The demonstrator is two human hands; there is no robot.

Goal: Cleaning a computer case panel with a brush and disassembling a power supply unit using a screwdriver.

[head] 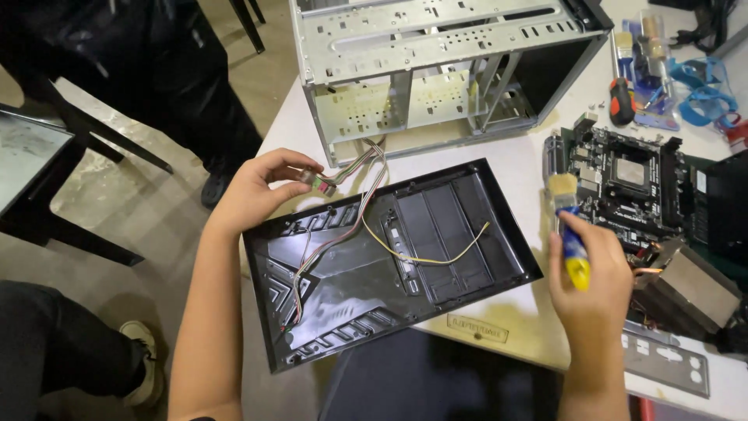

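Head view, near edge first: black plastic front panel (389,257) lies inside-up on the white table (530,327), its near-left corner hanging over the table edge. Thin yellow wire (436,253) curves across the panel's middle. Multicoloured ribbon cable (343,226) runs from the panel's lower left up toward the case.

Left hand (261,187) sits over the panel's far-left corner, thumb and fingers pinched on a small pink connector (321,183) at the cable's end. Right hand (596,277) is clenched around a brush with blue-and-yellow handle (573,242), bristles pointing away, held just right of the panel and near the motherboard (623,191).

Metal heatsink (693,284) lies right of that hand; silver I/O shield (666,362) lies flat near the table's front edge.

Further back: bare steel computer case (436,70), open, cables leading into its lower front. Far right: red-handled screwdriver (621,101), second brush (623,47), blue strap (701,93).

Off the table at left: dark table legs, another person's shoe (144,359) on the floor.
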